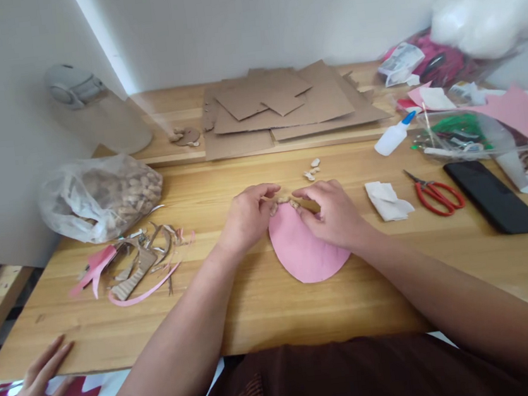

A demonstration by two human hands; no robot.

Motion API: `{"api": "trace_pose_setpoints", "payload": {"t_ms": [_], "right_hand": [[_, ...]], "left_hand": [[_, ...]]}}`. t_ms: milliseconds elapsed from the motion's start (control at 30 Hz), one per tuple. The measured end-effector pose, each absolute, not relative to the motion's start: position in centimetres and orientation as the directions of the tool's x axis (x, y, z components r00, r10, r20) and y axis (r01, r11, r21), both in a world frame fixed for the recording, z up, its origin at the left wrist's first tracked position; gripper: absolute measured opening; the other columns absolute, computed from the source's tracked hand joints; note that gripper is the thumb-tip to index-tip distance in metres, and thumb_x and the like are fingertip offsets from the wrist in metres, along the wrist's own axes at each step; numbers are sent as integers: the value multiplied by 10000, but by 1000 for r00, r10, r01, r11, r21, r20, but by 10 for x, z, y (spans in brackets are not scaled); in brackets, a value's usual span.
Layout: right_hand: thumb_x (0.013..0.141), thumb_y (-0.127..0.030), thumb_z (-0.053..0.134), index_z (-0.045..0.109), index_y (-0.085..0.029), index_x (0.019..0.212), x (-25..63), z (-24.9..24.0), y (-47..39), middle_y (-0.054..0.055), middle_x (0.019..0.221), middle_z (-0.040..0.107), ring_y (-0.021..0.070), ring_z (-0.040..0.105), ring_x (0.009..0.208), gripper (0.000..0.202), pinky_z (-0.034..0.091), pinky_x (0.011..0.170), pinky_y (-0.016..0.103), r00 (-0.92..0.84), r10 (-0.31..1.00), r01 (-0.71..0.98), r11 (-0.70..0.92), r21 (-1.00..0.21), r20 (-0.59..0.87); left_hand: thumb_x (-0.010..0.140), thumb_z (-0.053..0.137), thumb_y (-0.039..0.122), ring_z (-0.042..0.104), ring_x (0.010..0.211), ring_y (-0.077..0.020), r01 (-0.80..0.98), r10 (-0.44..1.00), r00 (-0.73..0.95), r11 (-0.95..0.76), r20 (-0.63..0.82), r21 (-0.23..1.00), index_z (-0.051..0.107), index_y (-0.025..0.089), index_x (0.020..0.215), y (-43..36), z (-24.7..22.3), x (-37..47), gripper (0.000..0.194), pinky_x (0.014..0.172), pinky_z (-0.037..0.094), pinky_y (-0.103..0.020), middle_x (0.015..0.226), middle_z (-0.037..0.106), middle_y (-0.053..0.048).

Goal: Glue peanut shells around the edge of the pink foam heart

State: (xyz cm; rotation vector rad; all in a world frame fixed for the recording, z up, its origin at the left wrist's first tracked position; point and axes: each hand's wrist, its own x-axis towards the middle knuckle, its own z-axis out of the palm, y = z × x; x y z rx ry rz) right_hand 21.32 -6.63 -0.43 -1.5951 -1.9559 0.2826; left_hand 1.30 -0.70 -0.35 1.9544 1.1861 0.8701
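On the wooden table in front of me lies a rounded piece of pink paper (305,250). A short row of tan peanut shells (285,200) runs along its far edge. At the left end of this row is my left hand (251,217), its fingers curled and closed around a shell. From the other side my right hand (331,212) pinches at the row's right end, its thumb and fingers covering part of the paper. Just beyond my hands are a few loose shell pieces (311,171).
Cardboard sheets (282,104) lie at the back. To the left are a bag of peanuts (115,192) and scraps (145,262). A glue bottle (391,139), a folded tissue (388,201), red-handled scissors (438,196) and a phone (495,197) lie right. Another person's hand (38,395) shows lower left.
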Motion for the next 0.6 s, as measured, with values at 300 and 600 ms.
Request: {"api": "trace_pose_setpoints", "payload": {"t_ms": [300, 600], "right_hand": [[819, -233, 663, 676, -215, 1152, 211, -6, -71, 103, 1057, 689, 333, 576, 1044, 334, 438, 962, 518, -108, 945, 806, 266, -529, 310], [825, -256, 674, 664, -243, 1155, 211, -5, -72, 96, 1058, 677, 338, 565, 1059, 330, 435, 961, 518, -129, 952, 807, 263, -529, 276]], "left_hand": [[875, 546, 75, 723, 1004, -186, 454, 914, 367, -339, 174, 824, 745, 213, 1123, -9, -5, 10, 347, 972, 579, -368, 1114, 775, -54], [838, 650, 136, 731, 849, -171, 447, 927, 358, -273, 110, 852, 729, 206, 1159, -12, -3, 10, 338, 805, 618, -328, 1099, 776, -63]]}}
